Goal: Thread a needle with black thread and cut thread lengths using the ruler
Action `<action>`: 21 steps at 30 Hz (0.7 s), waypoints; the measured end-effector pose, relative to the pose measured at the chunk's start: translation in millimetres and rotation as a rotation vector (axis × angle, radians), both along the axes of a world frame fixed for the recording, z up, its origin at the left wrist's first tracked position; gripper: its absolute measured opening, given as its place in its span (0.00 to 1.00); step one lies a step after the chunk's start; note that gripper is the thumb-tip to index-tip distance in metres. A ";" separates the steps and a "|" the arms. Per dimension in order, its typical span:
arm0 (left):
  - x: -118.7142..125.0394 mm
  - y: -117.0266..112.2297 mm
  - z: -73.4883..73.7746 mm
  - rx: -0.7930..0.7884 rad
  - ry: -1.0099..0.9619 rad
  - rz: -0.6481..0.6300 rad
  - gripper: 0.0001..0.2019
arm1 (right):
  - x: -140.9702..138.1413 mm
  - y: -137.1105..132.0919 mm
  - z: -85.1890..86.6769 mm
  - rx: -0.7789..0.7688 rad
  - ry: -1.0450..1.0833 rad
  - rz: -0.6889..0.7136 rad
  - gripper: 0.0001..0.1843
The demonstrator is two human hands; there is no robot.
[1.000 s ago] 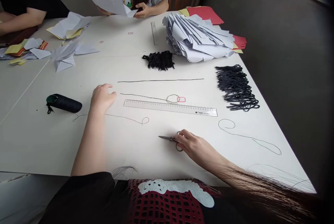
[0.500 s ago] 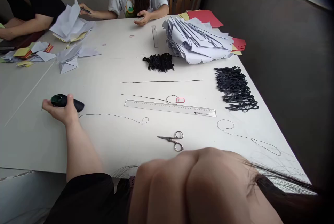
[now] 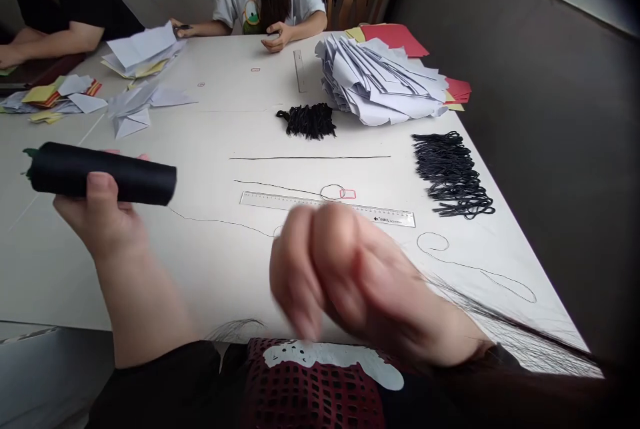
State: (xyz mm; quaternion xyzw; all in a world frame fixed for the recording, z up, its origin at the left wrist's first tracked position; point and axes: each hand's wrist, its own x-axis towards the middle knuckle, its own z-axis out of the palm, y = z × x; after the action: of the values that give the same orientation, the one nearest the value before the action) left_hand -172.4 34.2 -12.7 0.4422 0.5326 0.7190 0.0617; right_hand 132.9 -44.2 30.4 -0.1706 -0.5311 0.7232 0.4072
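My left hand (image 3: 103,229) is wrapped round a spool of black thread (image 3: 130,179), raised above the left of the table. A thin thread (image 3: 215,220) trails from the spool's right end across the tabletop. Closer to me, my right hand (image 3: 345,269) is curled with its fingers bent in, partly smeared by motion; what it holds, if anything, is hidden. Behind it lie a clear ruler (image 3: 320,206) and a cut black cord (image 3: 280,186) with a looped end. Farther back, a straight black cord (image 3: 310,158) is laid out. The scissors do not show.
Bundles of looped black cords (image 3: 450,176) lie on the right, a smaller black bundle (image 3: 310,121) at the middle. A big stack of white papers (image 3: 380,82) stands behind. Loose thread (image 3: 470,261) curls near the right edge. Two people sit across the table, papers (image 3: 145,52) beside them.
My left hand has lifted the spool and turned it lengthwise. My right hand has moved up and away from the camera, over the spot where the scissors lay. The white sheets at the far left have settled.
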 end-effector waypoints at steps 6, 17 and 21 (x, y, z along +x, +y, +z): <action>69.6 -21.5 22.8 -0.033 -0.089 -0.454 0.31 | -66.7 38.3 -50.9 -0.244 0.072 0.035 0.21; 47.7 13.7 -7.9 -0.272 -1.081 -0.442 0.18 | -47.7 16.7 -55.0 0.385 -0.478 -0.069 0.19; 24.8 20.6 -21.3 -0.302 -1.263 -0.314 0.13 | -5.0 0.0 -48.3 0.824 -0.540 -0.115 0.16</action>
State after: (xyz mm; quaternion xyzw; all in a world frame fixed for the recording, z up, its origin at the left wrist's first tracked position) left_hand -147.6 54.8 -34.0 -0.0047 0.4182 0.7399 0.5269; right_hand 127.9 -44.2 -18.0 -0.2058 -0.8491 0.3593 0.3280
